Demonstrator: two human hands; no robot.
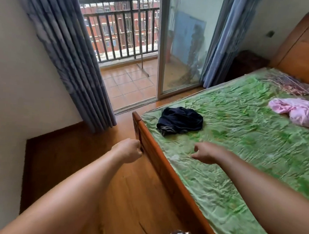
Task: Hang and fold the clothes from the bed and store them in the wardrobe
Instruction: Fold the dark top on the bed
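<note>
While hands [130, 150] [207, 152] hover, navy garment [180, 121] on bed [239, 140]

Bright soft daylight entering through the open glass balcony door [129, 48], faint shadows, reflective glare on the pane, wide-angle bending at edges, slight overall softness

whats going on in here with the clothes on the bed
A person stands at the foot of a wooden bed covered by a wrinkled green sheet, both arms stretched forward. The right hand hovers over the sheet, just short of a crumpled dark navy garment; the left hand is curled beside the footboard. Neither holds anything. A crumpled pink garment lies farther up the bed.
</note>
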